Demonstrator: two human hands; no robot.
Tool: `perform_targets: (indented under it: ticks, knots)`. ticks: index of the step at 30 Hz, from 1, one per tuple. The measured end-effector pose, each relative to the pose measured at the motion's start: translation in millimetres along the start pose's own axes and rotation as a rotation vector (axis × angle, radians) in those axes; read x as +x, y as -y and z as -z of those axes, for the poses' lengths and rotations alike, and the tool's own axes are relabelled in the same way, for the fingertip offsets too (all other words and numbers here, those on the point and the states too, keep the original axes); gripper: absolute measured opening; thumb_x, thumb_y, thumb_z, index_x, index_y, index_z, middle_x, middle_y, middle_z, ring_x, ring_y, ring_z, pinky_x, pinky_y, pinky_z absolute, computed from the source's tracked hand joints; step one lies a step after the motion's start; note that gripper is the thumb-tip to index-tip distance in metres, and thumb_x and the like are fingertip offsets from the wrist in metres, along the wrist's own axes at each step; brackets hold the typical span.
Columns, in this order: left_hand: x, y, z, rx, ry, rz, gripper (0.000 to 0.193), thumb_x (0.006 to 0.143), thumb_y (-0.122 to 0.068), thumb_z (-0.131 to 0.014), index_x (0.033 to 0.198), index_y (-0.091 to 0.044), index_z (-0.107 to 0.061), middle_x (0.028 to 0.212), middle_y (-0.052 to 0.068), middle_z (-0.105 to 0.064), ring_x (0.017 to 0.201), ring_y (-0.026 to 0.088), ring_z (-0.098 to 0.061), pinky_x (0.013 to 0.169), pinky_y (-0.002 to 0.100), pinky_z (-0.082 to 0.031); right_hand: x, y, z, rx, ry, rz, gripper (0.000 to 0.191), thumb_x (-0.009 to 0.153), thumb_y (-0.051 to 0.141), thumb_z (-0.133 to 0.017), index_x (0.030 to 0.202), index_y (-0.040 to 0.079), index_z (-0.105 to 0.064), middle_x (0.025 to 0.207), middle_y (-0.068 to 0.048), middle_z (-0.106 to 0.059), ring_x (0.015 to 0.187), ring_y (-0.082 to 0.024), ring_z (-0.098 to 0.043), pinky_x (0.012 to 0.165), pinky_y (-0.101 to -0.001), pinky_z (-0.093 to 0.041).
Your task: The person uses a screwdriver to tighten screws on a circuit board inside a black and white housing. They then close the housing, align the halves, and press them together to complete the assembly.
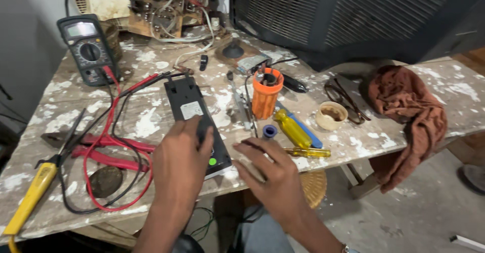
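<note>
The black set-top box point(194, 119) lies lengthwise on the paint-spattered wooden workbench point(141, 121), its near end at the bench's front edge. We see the left hand point(181, 164) resting flat on that near end, fingers spread over the casing rather than closed round it. The right hand point(270, 174) hovers just beside the box, fingers loosely curled and holding nothing we can make out. Near it lie a yellow-handled screwdriver point(292, 129) and an orange cup point(267, 96); a multimeter point(87, 48) stands at the far left with red and black leads point(113, 131).
</note>
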State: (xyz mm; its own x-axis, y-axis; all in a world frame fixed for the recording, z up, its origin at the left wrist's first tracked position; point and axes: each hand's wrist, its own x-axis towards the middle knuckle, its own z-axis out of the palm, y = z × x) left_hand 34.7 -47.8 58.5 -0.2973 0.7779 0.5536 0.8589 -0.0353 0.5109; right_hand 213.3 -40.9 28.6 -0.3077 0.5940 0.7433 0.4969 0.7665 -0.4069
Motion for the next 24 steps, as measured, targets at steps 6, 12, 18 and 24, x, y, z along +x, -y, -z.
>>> perform_targets:
  ticks: [6,12,18,24]
  knots:
    - [-6.7,-32.4,-21.9,-0.187,0.041,-0.258,0.021,0.088,-0.02,-0.073,0.103,-0.005,-0.075,0.085,0.014,-0.067,0.073,0.036,-0.068,0.064,0.047,-0.054,8.1,-30.7,38.5,-0.127,-0.115,-0.058,0.02,0.082,0.005,-0.081,0.101,0.007,-0.077,0.102,-0.008,-0.075,0.092,-0.025,-0.073,0.081,-0.0346,-0.059]
    - [-9.7,-52.0,-37.8,-0.208,0.088,-0.349,0.016,0.085,-0.015,-0.074,0.098,-0.004,-0.073,0.086,0.013,-0.063,0.078,0.035,-0.068,0.065,0.047,-0.054,6.3,-58.5,80.0,-0.208,-0.113,-0.232,0.018,0.082,0.004,-0.08,0.099,0.006,-0.079,0.096,-0.008,-0.077,0.08,-0.022,-0.073,0.07,-0.0321,-0.057]
    - [-11.0,-67.1,-46.8,-0.245,0.101,-0.466,0.022,0.083,-0.014,-0.075,0.102,-0.004,-0.074,0.091,0.012,-0.062,0.088,0.031,-0.065,0.074,0.045,-0.053,4.3,-83.4,98.9,-0.272,-0.125,-0.188,0.016,0.083,0.004,-0.078,0.099,0.005,-0.079,0.093,-0.009,-0.077,0.077,-0.02,-0.069,0.066,-0.0321,-0.054]
    - [-9.6,-82.2,-63.2,-0.17,0.094,-0.723,0.028,0.077,-0.017,-0.075,0.102,-0.004,-0.075,0.104,0.013,-0.063,0.107,0.033,-0.056,0.093,0.049,-0.043,5.3,-107.1,109.0,-0.378,-0.158,-0.234,0.018,0.083,0.007,-0.079,0.101,0.006,-0.079,0.088,-0.01,-0.073,0.069,-0.019,-0.065,0.063,-0.0332,-0.052]
